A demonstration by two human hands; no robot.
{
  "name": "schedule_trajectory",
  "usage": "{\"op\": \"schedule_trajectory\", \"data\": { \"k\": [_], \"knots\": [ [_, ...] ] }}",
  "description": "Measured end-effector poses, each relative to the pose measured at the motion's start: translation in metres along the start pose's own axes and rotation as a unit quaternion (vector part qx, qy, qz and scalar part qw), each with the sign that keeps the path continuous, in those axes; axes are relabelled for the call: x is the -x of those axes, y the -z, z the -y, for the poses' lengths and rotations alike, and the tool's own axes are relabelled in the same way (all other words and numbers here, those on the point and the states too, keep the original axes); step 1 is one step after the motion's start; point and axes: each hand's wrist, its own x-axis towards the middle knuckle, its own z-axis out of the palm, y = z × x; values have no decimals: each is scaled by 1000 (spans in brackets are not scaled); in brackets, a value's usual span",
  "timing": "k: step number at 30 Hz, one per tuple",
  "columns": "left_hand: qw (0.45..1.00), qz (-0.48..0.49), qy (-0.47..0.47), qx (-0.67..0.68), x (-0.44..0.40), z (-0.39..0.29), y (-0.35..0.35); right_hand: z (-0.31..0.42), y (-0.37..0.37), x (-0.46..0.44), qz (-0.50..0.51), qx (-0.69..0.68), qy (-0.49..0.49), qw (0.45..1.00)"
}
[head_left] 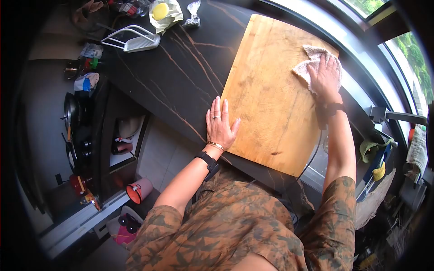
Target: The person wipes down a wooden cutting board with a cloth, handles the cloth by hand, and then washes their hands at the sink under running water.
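Presently looking down past a brown leaf-patterned top (235,221) with short sleeves. Wearing a black wristband (209,163) and a thin bracelet (215,145) on the left wrist, a dark band (335,109) on the right. Resting the left hand (219,128) at the near left corner of a large wooden board (275,95), spreading it flat, laying its fingers straight and nearly together, angling the thumb out over the wood. Not telling from this view how hard the palm is pressing. Noting the board lying flat on a dark, brown-veined counter (158,77), showing faint streaks and a small dark mark (275,153) toward its near edge. Stretching the right arm farther out along the board's right side. Laying the right hand (324,79) palm down on a crumpled whitish cloth (304,70), extending its fingers over the fabric rather than curling them around it. Seeing the cloth covering part of the board's far right area. Farther off, on the counter's left side, observing a white wire rack (140,43), a yellow piece (160,11) sitting on pale wrapping, and a small clear bag (193,16) standing beside it. Glimpsing green foliage (413,58) through the window at far right
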Motion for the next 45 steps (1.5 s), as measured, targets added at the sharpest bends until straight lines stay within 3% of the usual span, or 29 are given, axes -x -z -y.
{"op": "schedule_trajectory", "data": {
  "k": [5, 11, 17, 19, 23, 27, 30, 31, 32, 33, 35, 36, 38, 39, 42, 45],
  "knots": [
    [1000, -17, 0, -9, 1, 0, -3, 3, -10, 33, -39, -20, 14, 999],
    [999, -33, 0, -18, 2, 0, -6, 13, 1, 127, 7, -2, 20, 1000],
    [999, -38, 2, -25, 3, 1, -9, 14, -5, 240, -3, -97, 54, 994],
    [999, -46, -2, -24, 4, 1, -9, 12, -3, 274, -83, -113, 116, 983],
    [998, -54, -7, -20, 5, 1, -10, 16, 21, 344, -10, -239, 113, 964],
    [998, -52, -9, -21, 4, 1, -7, 25, 44, 366, -17, -242, 146, 959],
    [999, -46, -12, -27, 3, -1, -5, 23, 0, 360, -74, -236, 82, 965],
    [999, -42, -13, -31, 3, -1, -4, 19, -5, 350, -40, -288, 50, 955],
    [998, -43, -16, -31, 3, -1, -4, 15, -8, 335, -7, -339, 17, 941],
    [998, -45, -20, -31, 2, -1, -4, 13, -16, 319, 35, -489, -27, 871],
    [998, -44, -26, -33, 2, 0, -4, 8, -32, 286, 65, -755, -150, 636],
    [998, -43, -28, -33, 2, -1, -3, 2, -33, 273, 63, -720, -134, 678],
    [998, -38, -30, -32, 1, 0, -4, 3, -17, 252, 22, -493, -68, 867],
    [999, -33, -30, -29, 0, 0, -4, 3, -10, 241, -10, -364, -49, 930],
    [999, -26, -32, -30, 0, 0, -3, 2, -13, 202, -37, -243, -63, 967],
    [999, -22, -33, -29, -1, 1, -2, 2, -8, 167, -37, -276, -83, 957]
  ]
}}
